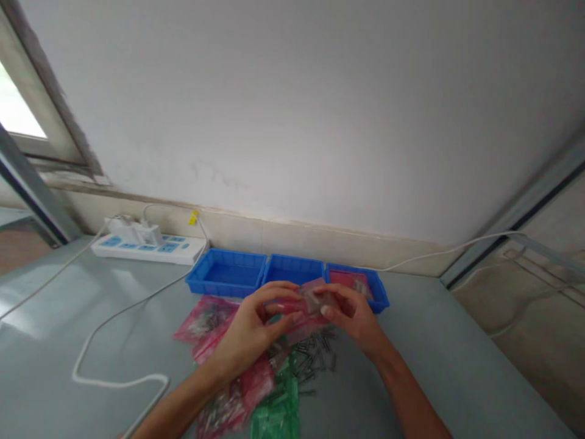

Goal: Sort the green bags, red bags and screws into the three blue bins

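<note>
Between my two hands is a pink-tinted clear plastic bag, held above the table. My left hand pinches its left side with thumb and fingers. On the right, my right hand grips the bag's upper corner; small pale contents there are blurred. Below the bag lies a loose heap of screws. Under and beside my left forearm are more pink bags with metal pieces inside. A green plastic bag lies at the front, partly covered by a pink one.
Behind my hands stand three blue trays in a row: a left tray, a middle tray and a right tray holding a pink bag. A white power strip with plugs sits at the back left. A white cable crosses the table.
</note>
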### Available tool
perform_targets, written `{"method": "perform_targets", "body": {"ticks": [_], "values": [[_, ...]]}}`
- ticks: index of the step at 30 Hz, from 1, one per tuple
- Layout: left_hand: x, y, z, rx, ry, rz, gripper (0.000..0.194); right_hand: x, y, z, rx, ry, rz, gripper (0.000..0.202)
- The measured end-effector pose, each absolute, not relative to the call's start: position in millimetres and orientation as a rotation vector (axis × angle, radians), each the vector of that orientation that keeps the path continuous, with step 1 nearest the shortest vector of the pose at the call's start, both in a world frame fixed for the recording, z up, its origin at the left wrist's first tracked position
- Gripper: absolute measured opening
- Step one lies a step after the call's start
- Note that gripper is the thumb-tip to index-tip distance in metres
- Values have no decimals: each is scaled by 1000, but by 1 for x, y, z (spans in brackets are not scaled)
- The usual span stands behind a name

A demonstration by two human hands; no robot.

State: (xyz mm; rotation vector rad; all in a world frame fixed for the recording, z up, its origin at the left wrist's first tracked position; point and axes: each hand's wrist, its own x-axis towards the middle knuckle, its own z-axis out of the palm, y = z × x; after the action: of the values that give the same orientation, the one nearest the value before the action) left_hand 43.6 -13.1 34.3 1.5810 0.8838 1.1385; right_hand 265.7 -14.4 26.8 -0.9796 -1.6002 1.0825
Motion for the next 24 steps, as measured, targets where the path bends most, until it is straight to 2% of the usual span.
{"method": "perform_targets", "body": {"ticks": [4,10,17,21,24], "values": [[43,-18,33,2032,957,1057,16,274,-7,28,-1124,-1519,854,30],[42,-22,23,2418,1051,911,22,311,3,27,-1134,-1154,442,40],[39,-17,20,2554,1087,939,24,320,2,21,-1568,-1594,-330,23],[33,-10,38,2506,1049,912,24,299,-5,27,-1441,-1786,-341,24],[22,-4,56,2455,1049,843,24,290,-8,25,-1502,-1932,-247,32]]}}
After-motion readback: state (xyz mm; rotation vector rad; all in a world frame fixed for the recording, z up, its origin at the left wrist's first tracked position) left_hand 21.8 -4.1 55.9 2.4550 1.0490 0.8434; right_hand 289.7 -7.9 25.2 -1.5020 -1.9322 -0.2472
